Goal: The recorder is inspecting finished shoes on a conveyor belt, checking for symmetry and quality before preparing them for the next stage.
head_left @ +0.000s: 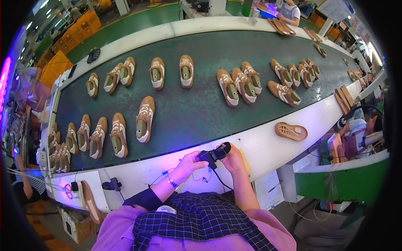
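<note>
Over the white ledge in front of me, both hands are on a small black jointed device [207,158] with a dark cable trailing down from it. My left hand [190,166], with a metal-band watch on its wrist, pinches the device's boxy end. The rounded black end is gripped by my right hand [233,160]. What kind of device it is I cannot make out. Beyond my hands, brown and white sneakers [145,119] stand in loose rows on the dark green belt [184,113]. To the right, a loose tan shoe sole [291,131] lies on the white ledge [255,144].
At left on the ledge are another black device [112,184], red-handled scissors [68,191] and a long tan sole [89,201]. Soles are stacked at the right [344,100] and far side [281,26]. Co-workers sit at right [356,134] and at the back [289,12].
</note>
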Demonstrator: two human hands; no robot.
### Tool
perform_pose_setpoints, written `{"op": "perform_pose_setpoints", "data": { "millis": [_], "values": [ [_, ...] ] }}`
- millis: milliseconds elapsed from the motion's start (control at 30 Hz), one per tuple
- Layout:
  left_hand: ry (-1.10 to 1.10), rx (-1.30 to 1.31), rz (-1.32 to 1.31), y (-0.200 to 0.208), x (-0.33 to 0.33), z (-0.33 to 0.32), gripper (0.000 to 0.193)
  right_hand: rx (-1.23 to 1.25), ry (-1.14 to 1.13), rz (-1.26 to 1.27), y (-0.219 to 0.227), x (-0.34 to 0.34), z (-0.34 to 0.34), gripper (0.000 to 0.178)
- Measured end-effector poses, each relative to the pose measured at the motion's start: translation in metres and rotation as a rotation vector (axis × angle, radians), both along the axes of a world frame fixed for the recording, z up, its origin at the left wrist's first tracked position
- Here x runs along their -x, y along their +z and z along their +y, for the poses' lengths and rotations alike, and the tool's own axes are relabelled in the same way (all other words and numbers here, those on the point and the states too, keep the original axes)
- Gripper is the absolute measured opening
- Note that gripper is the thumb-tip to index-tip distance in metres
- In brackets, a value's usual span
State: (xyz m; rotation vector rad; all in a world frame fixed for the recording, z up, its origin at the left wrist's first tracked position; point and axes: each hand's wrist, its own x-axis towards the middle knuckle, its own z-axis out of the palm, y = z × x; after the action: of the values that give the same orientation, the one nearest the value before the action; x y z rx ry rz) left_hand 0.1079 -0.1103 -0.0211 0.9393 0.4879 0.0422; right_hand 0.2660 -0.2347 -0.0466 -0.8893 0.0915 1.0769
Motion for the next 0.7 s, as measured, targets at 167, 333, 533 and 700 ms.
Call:
{"op": "perform_pose_setpoints", "data": {
  "millis": [167,333,533,700],
  "values": [
    [0.016,0.027,-0.065,0.014,0.016,-0.007,0.048,-0.062,0.019,-0.035,0.028,0.012,-0.005,0.014],
    [0.071,0.151,-0.152,0.033,0.03,-0.024,0.056,-0.119,-0.001,-0.109,0.047,0.024,-0.017,0.016],
    [0.052,0.191,-0.221,0.06,0.047,-0.041,0.059,-0.198,-0.08,-0.131,0.08,0.052,-0.033,0.02],
    [0.056,0.057,-0.258,0.061,0.057,-0.052,0.057,-0.19,-0.085,-0.329,0.086,0.071,-0.047,0.02]
  ]
}}
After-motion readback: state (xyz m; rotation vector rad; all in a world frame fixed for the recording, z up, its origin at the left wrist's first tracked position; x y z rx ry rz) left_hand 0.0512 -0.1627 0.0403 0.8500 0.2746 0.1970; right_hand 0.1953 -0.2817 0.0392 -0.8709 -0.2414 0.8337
